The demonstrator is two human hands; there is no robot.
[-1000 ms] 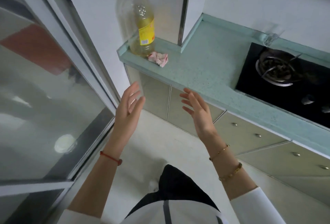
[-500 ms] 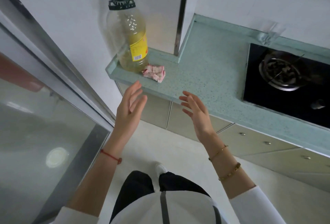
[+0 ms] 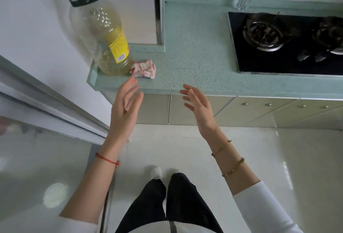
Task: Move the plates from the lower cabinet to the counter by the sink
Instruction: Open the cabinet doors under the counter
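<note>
My left hand [image 3: 124,110] and my right hand [image 3: 199,107] are raised in front of me, palms facing each other, fingers spread, both empty. They hover just before the front edge of the pale green speckled counter [image 3: 194,51]. Below the counter runs a row of beige lower cabinet doors [image 3: 154,109], all closed, with small round knobs further right. No plates and no sink are in view.
A large oil bottle [image 3: 104,34] with a yellow label stands at the counter's left end, a crumpled pink-white cloth [image 3: 143,69] beside it. A black gas hob [image 3: 285,43] fills the right. A glass sliding door [image 3: 37,140] is on my left; white floor below.
The view has swung right and closer to the counter, so it now faces me squarely. Both hands stay open and have risen slightly toward the counter edge.
</note>
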